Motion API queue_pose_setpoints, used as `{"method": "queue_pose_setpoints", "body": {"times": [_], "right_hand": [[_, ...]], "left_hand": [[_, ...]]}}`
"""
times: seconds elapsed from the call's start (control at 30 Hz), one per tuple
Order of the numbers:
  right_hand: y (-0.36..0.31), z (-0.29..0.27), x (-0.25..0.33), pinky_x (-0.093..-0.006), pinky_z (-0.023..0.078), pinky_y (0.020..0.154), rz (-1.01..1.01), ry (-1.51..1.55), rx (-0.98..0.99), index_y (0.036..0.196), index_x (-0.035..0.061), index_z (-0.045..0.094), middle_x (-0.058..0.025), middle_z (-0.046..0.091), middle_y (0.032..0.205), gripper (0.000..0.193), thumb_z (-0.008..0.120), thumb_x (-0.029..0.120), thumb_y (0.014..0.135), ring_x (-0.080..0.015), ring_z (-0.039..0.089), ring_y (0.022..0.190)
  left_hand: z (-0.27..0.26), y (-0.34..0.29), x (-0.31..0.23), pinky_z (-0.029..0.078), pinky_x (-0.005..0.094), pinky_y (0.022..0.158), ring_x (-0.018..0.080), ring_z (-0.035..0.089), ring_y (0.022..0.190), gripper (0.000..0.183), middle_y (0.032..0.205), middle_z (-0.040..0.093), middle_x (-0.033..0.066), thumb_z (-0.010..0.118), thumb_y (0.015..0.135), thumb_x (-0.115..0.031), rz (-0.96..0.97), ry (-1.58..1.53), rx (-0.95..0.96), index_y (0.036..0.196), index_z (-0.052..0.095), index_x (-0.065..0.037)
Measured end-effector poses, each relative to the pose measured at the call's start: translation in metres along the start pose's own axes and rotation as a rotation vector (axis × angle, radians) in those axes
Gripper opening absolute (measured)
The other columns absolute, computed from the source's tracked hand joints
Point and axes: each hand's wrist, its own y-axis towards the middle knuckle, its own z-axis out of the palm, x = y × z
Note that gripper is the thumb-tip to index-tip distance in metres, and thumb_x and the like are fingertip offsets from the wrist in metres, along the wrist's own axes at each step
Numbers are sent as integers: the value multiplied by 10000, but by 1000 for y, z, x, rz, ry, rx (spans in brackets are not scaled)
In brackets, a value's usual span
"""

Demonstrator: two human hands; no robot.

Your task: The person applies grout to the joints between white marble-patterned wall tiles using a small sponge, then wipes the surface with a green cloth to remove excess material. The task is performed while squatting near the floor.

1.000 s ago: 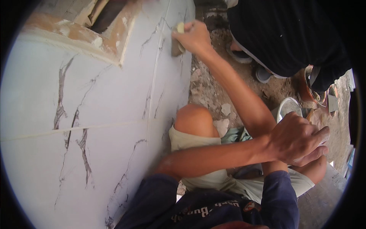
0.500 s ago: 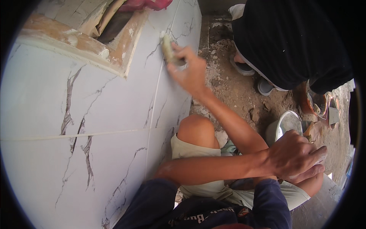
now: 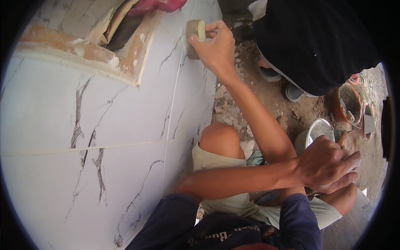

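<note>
My forearms cross in front of me, the left one over the right. At the far end of my right arm, my right hand [image 3: 216,50] is closed round a yellowish sponge [image 3: 192,31] and presses it against white wall tiles [image 3: 125,112] with grey marble veins. Pale joint lines run between the tiles. Over on the right, beside my raised knee, my left hand [image 3: 327,164] has its fingers curled together, with whitish smears on the fingertips. Whatever it holds, if anything, is hidden.
A wooden frame [image 3: 93,54] edges an opening in the tiles, with a pink thing [image 3: 158,5] above it. Close by at the upper right is a person in black clothes [image 3: 312,46]. A metal bucket [image 3: 318,129] and an orange bucket [image 3: 342,104] stand on the rubble-strewn ground [image 3: 271,100].
My right hand has moved the sponge up and slightly right across the tiles, and the sponge now lies flatter against them. My left hand keeps its curled pose.
</note>
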Motion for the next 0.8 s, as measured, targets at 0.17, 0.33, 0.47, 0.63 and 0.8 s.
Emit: {"method": "queue_pose_setpoints", "body": {"times": [0.17, 0.33, 0.47, 0.63, 0.8], "right_hand": [[-25, -26, 2, -337, 600, 838, -178, 290, 172, 1055, -14, 577, -172, 772, 963, 357, 838, 80, 831, -134, 748, 930], [-55, -54, -24, -359, 594, 878, -217, 334, 423, 1114, 3, 617, -182, 791, 1009, 315, 796, 78, 866, -253, 794, 901], [-57, -58, -64, -316, 557, 1001, -104, 240, 270, 1278, -37, 627, -150, 778, 1167, 401, 776, 29, 912, -137, 715, 1080], [-57, -13, -88, -318, 555, 1011, -3, 362, -19, 1325, -15, 695, -186, 778, 1205, 451, 785, 38, 886, -133, 718, 1095], [-89, 12, -83, -369, 602, 809, -406, 102, -40, 1289, 13, 710, -226, 775, 1012, 430, 767, 34, 863, -288, 773, 830]], "left_hand": [[12, 3, 4, 499, 427, 494, 309, 652, 523, 287, 625, 640, 92, 734, 952, -292, 5, -48, 24, 946, 652, -17], [11, -1, 16, 496, 430, 491, 310, 640, 502, 300, 605, 628, 92, 744, 943, -295, -20, -18, 30, 949, 651, -10], [15, 4, 12, 494, 430, 490, 307, 643, 508, 305, 618, 630, 87, 750, 936, -299, -4, -44, -4, 951, 646, -12], [8, -1, 4, 490, 430, 483, 299, 645, 514, 305, 631, 629, 85, 759, 927, -296, -13, -42, 27, 963, 647, -14], [11, -6, 2, 497, 421, 479, 292, 654, 520, 332, 633, 636, 82, 760, 935, -309, 9, -44, 24, 1028, 677, -1]]}}
